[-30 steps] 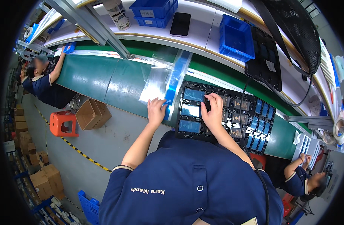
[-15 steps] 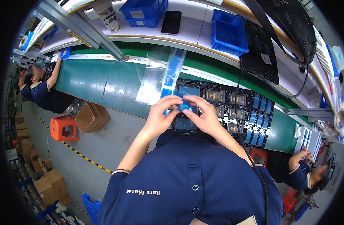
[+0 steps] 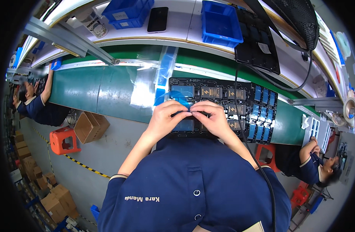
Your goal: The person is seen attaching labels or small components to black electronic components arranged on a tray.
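Note:
My left hand (image 3: 164,117) and my right hand (image 3: 211,115) meet in front of my chest, thumbs and forefingers pinching a thin translucent blue film (image 3: 179,97). The film curves up above the left fingertips. Beneath the hands lies a black tray (image 3: 220,82) with flat rectangular batteries in its slots. A dark battery with a gold-coloured print (image 3: 211,92) sits right of the film. One slot at the tray's upper left shows a blue face, partly behind the film. My hands cover the tray's middle left slots.
A second black tray with blue-faced pieces (image 3: 265,94) adjoins on the right. Clear plastic sheeting (image 3: 142,89) and a blue strip (image 3: 164,71) lie to the left. A black cable (image 3: 258,162) hangs across the right side. Blue bins (image 3: 222,23) and a phone (image 3: 158,19) occupy the shelf. Co-workers sit at both ends.
The fingertips have drawn closer together, and the blue film now stands out in a curve above them. The whole view has shifted, so the bench appears further left and higher.

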Motion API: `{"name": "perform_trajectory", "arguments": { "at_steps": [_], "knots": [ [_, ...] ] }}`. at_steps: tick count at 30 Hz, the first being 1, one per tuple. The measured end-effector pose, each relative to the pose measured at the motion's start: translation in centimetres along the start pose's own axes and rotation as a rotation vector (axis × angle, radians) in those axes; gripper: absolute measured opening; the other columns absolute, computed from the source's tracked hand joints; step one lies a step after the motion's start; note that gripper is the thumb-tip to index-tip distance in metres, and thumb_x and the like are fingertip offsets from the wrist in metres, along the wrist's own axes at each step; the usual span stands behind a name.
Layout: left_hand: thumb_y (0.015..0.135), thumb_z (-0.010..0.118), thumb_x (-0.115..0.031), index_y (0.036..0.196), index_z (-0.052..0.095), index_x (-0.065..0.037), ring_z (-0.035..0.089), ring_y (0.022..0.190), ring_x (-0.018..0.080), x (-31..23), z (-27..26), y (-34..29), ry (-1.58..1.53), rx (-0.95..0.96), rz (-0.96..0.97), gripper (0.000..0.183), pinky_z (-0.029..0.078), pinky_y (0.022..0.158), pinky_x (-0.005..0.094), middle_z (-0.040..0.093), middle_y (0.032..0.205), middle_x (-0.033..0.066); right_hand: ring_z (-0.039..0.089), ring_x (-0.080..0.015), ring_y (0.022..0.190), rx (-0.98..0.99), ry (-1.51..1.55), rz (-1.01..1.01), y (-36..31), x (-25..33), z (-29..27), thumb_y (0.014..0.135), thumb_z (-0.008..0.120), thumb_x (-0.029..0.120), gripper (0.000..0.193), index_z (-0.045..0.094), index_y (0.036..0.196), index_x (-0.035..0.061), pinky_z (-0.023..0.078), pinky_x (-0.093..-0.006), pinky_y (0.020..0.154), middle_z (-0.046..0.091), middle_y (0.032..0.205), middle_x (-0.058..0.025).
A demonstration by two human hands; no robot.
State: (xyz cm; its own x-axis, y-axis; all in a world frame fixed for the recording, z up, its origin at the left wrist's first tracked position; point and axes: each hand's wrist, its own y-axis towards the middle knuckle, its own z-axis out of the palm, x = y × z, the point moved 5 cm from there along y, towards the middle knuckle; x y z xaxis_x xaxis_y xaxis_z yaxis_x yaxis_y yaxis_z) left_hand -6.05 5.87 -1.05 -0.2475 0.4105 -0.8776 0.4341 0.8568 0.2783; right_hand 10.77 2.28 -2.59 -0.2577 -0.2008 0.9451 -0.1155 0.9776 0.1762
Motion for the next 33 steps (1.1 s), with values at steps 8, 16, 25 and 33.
{"name": "perform_trajectory", "arguments": {
  "at_steps": [8, 16, 25, 33],
  "knots": [
    [0.088, 0.063, -0.016, 0.102, 0.063, 0.008, 0.061, 0.096, 0.0395, 4.1, -1.9, 5.0, 0.497, -0.412, 0.038, 0.028, 0.049, 0.084, 0.0419, 0.064, 0.104, 0.0252, 0.062, -0.0106, 0.087, -0.455, 0.079, 0.175, -0.8, -8.8, -6.3, 0.082, 0.068, -0.001, 0.013, 0.069, 0.095, -0.0034, 0.051, -0.0206, 0.073, 0.064, 0.103, -0.0076],
    [0.089, 0.058, -0.028, 0.123, 0.055, 0.007, 0.04, 0.124, 0.0476, 8.3, 6.5, 6.7, 0.537, 0.016, -0.025, 0.048, 0.032, 0.106, 0.0491, 0.031, 0.145, 0.0307, 0.057, -0.0057, 0.073, -0.371, 0.287, 0.461, -0.4, -12.1, -7.7, 0.082, 0.071, 0.003, 0.034, 0.062, 0.115, 0.0016, 0.049, -0.0199, 0.066, 0.061, 0.088, -0.0008],
    [0.088, 0.057, -0.024, 0.12, 0.055, 0.008, 0.042, 0.126, 0.0433, 7.9, 6.9, 6.5, 0.638, 0.033, -0.037, 0.045, 0.03, 0.109, 0.0488, 0.034, 0.144, 0.0277, 0.056, -0.0045, 0.071, -0.357, 0.241, 0.511, -0.3, -12.6, -7.8, 0.081, 0.072, 0.004, 0.034, 0.063, 0.113, -0.0004, 0.047, -0.0183, 0.065, 0.062, 0.083, 0.0003],
    [0.088, 0.056, -0.025, 0.119, 0.056, 0.008, 0.042, 0.127, 0.0395, 7.7, 7.0, 6.7, 0.624, 0.034, -0.024, 0.045, 0.03, 0.109, 0.0485, 0.035, 0.144, 0.0272, 0.06, -0.0051, 0.073, -0.338, 0.159, 0.51, -0.2, -12.2, -7.8, 0.081, 0.072, 0.003, 0.03, 0.064, 0.11, -0.0015, 0.05, -0.0184, 0.065, 0.066, 0.085, -0.0027]
  ]
}}
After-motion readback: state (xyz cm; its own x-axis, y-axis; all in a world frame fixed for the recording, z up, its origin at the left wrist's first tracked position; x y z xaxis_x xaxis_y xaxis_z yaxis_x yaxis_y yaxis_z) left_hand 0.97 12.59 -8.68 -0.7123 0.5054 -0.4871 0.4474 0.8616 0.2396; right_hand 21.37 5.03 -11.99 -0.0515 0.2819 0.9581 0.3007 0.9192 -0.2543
